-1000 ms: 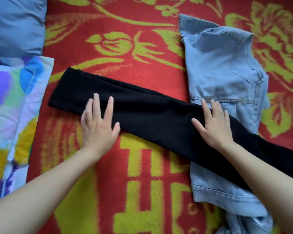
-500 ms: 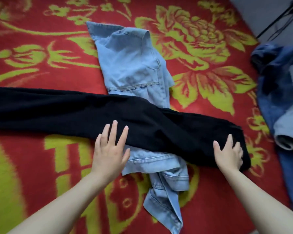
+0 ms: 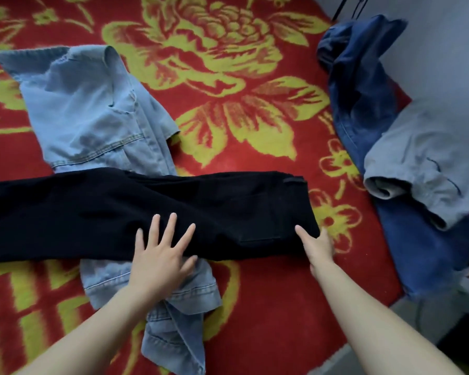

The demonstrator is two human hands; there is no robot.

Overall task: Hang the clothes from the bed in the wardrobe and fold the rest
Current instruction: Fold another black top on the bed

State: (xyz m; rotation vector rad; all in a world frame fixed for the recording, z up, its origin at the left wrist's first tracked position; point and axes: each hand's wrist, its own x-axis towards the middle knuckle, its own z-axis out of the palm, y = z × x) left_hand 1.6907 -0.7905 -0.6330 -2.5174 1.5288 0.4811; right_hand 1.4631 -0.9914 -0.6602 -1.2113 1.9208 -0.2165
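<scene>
Black trousers [image 3: 98,212] lie folded lengthwise across the red bed cover, waist end to the right, on top of a light blue denim shirt [image 3: 92,115]. My left hand [image 3: 160,258] presses flat on the trousers' near edge with fingers spread, its palm over the shirt's hem. My right hand [image 3: 318,246] holds the near corner of the waist end: the thumb lies on the black cloth and the fingers wrap round the edge, partly hidden.
The red and yellow flowered bed cover [image 3: 228,90] fills the view. At the right edge of the bed lie dark blue jeans [image 3: 360,96] with a pale grey-blue garment [image 3: 428,158] on them. Grey floor shows beyond the bed's right side.
The view swung right along the trousers. My left hand slid right to the middle of the trousers. My right hand moved to the waist end and took hold of its corner.
</scene>
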